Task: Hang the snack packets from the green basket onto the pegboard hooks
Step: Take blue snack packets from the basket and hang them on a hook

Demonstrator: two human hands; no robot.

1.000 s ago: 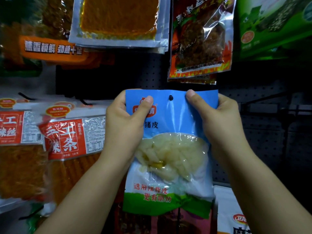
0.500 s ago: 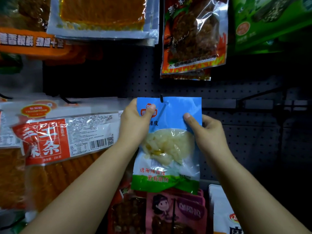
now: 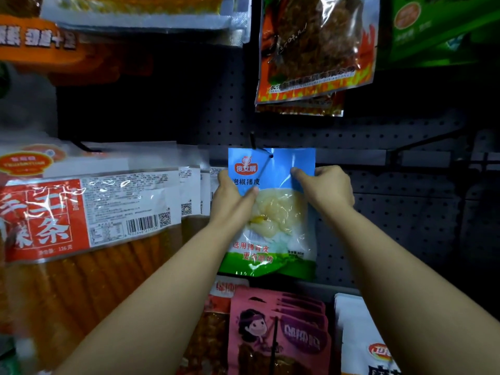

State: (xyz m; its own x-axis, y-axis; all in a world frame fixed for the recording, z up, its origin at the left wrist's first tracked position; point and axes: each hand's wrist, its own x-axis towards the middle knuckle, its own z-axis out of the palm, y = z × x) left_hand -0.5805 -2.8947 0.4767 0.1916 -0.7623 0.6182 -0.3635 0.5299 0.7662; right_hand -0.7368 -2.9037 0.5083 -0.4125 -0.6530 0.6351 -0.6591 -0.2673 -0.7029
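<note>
A blue, white and green snack packet point(image 3: 273, 234) with pale contents hangs flat against the dark pegboard point(image 3: 405, 217). A black hook point(image 3: 261, 151) passes through the hole near the packet's top edge. My left hand point(image 3: 232, 196) grips the packet's left side, thumb on the front. On the right side my right hand point(image 3: 324, 188) pinches the upper edge, thumb on the blue part. The green basket is out of view.
Large red and orange snack packs point(image 3: 89, 212) hang to the left. A red flame-print packet point(image 3: 313, 47) and green packets point(image 3: 438, 25) hang above. Below are pink packets point(image 3: 278, 331) on a hook and a white packet point(image 3: 365, 339). Bare pegboard lies to the right.
The packet has moved away from me onto the hook and back toward the pegboard. Both hands have slid from its top corners down to its sides.
</note>
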